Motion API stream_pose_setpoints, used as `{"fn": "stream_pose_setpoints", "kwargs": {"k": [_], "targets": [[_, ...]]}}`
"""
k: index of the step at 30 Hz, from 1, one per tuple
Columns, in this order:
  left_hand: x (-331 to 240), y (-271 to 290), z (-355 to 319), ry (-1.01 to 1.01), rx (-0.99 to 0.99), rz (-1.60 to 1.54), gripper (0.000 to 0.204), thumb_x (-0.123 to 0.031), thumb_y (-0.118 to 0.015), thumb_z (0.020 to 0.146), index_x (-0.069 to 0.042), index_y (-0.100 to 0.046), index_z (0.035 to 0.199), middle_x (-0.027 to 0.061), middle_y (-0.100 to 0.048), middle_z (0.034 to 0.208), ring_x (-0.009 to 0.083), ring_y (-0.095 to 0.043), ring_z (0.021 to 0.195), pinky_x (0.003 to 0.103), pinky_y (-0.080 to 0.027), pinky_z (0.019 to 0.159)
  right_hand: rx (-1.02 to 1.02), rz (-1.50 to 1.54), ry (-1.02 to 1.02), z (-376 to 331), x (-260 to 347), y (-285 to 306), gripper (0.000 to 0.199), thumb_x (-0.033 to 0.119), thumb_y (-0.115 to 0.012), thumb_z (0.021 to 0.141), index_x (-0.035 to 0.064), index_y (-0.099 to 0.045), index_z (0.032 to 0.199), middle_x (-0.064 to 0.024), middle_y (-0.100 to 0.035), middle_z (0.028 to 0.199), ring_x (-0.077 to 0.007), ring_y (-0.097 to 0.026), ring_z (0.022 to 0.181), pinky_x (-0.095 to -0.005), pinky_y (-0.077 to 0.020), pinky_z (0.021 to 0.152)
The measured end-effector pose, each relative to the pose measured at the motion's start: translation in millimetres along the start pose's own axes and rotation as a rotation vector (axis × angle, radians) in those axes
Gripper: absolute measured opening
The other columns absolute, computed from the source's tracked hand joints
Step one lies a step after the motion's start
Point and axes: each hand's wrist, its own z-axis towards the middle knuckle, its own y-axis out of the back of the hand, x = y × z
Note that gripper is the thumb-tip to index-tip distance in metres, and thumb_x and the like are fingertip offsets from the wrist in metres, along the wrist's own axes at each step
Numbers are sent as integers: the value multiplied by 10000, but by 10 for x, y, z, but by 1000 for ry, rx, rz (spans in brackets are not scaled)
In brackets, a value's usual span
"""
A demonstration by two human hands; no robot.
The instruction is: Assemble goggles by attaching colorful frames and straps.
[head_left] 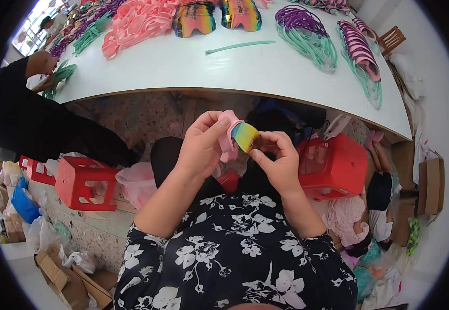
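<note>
Above my lap, in front of the table edge, my left hand [199, 147] is closed round a pink goggle frame [228, 148] of soft-looking material. My right hand [280, 161] pinches the outer end of a curved, rainbow-mirrored goggle lens [245, 136] between thumb and fingers. The lens's other end meets the frame near my left fingertips; how far it sits in the groove cannot be seen. On the table ahead lie two stacks of similar mirrored lenses [194, 21] and a heap of pink frames [137, 25]. A single teal strap [241, 46] lies nearer.
Purple-and-teal bundles [307, 39] and a row of pink-and-purple goggles [361, 54] lie at the table's right. At left, another person's hand [42, 64] holds teal straps [61, 75]. Red stools [338, 165] flank me; people are low at right. Bags and cardboard boxes [64, 276] lie lower left.
</note>
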Motion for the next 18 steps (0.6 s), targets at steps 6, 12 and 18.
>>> {"fn": "stream_pose_setpoints", "kwargs": {"k": [6,12,18], "targets": [[67,-64,8,-6,-58,7,166,-153,-608,997,-5,-579,1066,100,-659,1020,153,-663,907,314,-560,799,-78,-111,136,-24,6,-29,397,36,-820,726,16,-673,1094,-92,-630,1029,-175,-630,904,-283,-531,777],[102,-21,19,81,-38,-135,166,-160,-597,1001,-10,-584,1072,98,-663,1018,164,-670,945,340,-564,862,-99,-248,265,-24,1,-18,426,24,-824,698,20,-664,1093,-107,-635,1001,-208,-619,871,-293,-520,756],[88,-22,2,118,-63,-156,151,-154,-590,1004,-12,-581,1054,109,-657,1009,174,-668,921,337,-576,803,-86,-165,189,-55,-59,-14,425,15,-813,711,15,-665,1110,-96,-628,1027,-185,-617,876,-288,-521,772]]}}
